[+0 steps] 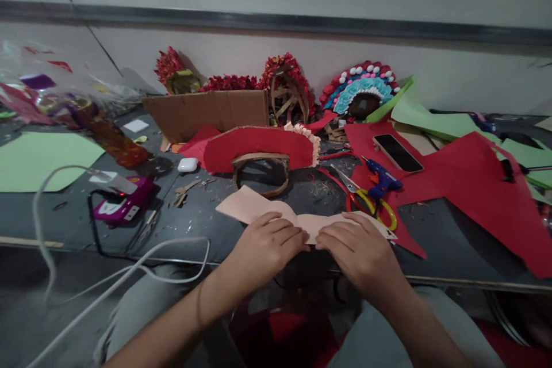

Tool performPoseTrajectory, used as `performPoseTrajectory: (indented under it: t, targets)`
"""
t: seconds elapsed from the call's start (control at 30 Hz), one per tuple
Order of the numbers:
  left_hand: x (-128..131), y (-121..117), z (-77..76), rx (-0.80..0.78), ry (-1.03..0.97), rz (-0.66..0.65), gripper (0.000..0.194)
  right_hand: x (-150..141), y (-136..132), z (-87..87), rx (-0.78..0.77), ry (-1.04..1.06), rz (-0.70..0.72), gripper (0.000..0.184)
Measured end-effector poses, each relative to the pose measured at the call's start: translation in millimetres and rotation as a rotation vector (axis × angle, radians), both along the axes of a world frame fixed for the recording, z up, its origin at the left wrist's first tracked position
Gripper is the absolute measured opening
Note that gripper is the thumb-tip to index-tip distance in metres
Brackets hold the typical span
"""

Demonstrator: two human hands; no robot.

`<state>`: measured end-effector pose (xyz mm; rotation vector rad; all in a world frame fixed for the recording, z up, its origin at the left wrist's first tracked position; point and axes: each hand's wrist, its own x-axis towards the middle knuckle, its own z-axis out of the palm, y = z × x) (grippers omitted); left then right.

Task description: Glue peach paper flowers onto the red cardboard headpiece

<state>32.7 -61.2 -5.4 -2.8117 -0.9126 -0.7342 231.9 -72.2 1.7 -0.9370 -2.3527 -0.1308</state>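
Both hands grip a strip of pale peach paper [248, 204] at the table's front edge. My left hand [269, 244] pinches it near the middle, fingers curled over the lower edge. Close beside it, my right hand [351, 244] holds the paper the same way; the thumbs are mostly hidden. The strip bends upward between the hands. Just beyond stands a red headpiece [259, 144] with a cardboard band [263, 190] and ruffled peach trim [308, 141] along its right edge. Yellow-handled scissors [375, 201] and a blue glue gun [382, 177] lie right of the paper.
A purple power adapter [125, 201] with a white cable [142, 261] sits at left, near a leaning bottle [112, 138] and a white earbud case [188, 165]. Red paper [478, 190] bears a phone [397, 153]. Behind are a cardboard piece [211, 112] and a decorated headpiece [360, 89].
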Motion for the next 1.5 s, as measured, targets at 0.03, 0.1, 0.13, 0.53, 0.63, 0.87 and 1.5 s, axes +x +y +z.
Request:
performPoseTrajectory:
  t: [0.03, 0.1, 0.13, 0.53, 0.63, 0.87, 1.5]
  targets:
    - [-2.9, 1.5, 1.3, 0.002, -0.004, -0.016, 0.014, 5.7, 1.7, 0.0, 0.007, 0.007, -0.015, 0.02]
    - [-11.3, 5.1, 5.3, 0.001, -0.03, -0.016, 0.013, 20.6, 5.0, 1.5, 0.024, 0.029, -0.051, 0.02]
    - [-16.8, 7.3, 7.6, -0.003, -0.041, -0.007, 0.012, 29.4, 6.8, 2.8, 0.041, 0.038, -0.073, 0.019]
    - [-34.8, -3.7, 40.6, 0.284, -0.343, 0.292, 0.021, 41.1, 11.2, 5.8, 0.118, 0.088, -0.1, 0.014]
    - [-1.2, -26.2, 41.1, 0.061, -0.155, 0.11, 0.026, 23.1, 8.2, 7.9, 0.088, 0.109, 0.0, 0.012]
    - [13.0, -24.8, 16.7, -0.091, -0.097, 0.103, 0.016, 15.2, 2.3, 9.9, 0.087, 0.029, 0.107, 0.007]
    - [-7.5, -1.3, 29.8, -0.726, -0.934, 0.597, 0.017, 44.1, -1.2, -29.3, -1.298, 0.859, 0.089, 0.043]
